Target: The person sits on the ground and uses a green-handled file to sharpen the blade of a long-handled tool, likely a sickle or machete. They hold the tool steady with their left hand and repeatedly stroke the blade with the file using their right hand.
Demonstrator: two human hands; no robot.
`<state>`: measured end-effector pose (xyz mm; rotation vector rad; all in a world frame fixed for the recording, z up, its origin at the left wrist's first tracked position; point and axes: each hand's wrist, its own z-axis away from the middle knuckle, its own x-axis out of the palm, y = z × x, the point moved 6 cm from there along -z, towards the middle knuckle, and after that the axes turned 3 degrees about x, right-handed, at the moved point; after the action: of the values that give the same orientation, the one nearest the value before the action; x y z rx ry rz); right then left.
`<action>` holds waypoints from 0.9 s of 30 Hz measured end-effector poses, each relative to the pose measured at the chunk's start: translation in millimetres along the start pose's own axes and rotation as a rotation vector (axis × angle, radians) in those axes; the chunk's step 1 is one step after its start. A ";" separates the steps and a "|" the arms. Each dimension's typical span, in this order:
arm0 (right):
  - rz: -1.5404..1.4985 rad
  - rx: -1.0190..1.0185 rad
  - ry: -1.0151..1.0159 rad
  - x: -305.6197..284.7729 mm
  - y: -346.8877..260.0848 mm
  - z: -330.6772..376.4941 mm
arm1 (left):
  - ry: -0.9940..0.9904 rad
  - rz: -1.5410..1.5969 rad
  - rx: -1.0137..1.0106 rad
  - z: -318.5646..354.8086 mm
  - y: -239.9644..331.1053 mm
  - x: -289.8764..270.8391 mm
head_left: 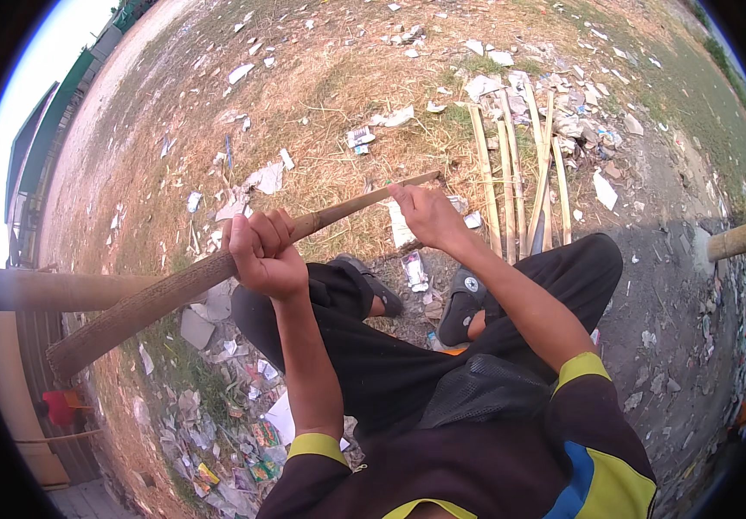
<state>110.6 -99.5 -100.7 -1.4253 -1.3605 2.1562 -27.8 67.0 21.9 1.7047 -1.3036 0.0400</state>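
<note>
A brown bamboo pole (152, 303) slants across in front of me, its thick end low at the left and its thin end pointing to the far right. My left hand (265, 255) is closed round its middle, thumb up. Toward the thin end, my right hand (427, 214) grips the same pole with the thumb along it; the fingers underneath are partly hidden. Several pale split bamboo strips (484, 173) lie on the ground beyond my right knee, some crossing. Among them shows a dark grey tapered thing (538, 240), partly hidden by my leg, its kind unclear.
A thick horizontal pole (87, 290) runs in from the left, and another bamboo pole end (736, 240) juts in at the right. Paper and plastic litter (243, 467) covers the ground. My bent legs (373, 346) and dark shoes (462, 307) sit below the pole.
</note>
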 end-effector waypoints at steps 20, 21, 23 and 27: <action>0.037 -0.146 0.082 22.5 -84.5 59.8 | -0.103 0.053 -0.005 2.4 1.9 -0.9; 0.014 -0.156 0.079 25.2 -87.2 60.2 | -0.119 0.044 0.007 4.3 2.6 1.7; -0.008 -0.149 0.077 27.7 -85.9 60.8 | -0.155 0.024 0.011 5.9 2.7 3.7; 0.091 -0.041 0.071 29.8 -54.6 51.8 | -0.214 0.037 -0.015 1.4 -0.4 -2.1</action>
<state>37.7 -81.1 -70.7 -1.5927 -1.3466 2.1220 -29.1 67.6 19.8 1.7077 -1.4886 -0.1337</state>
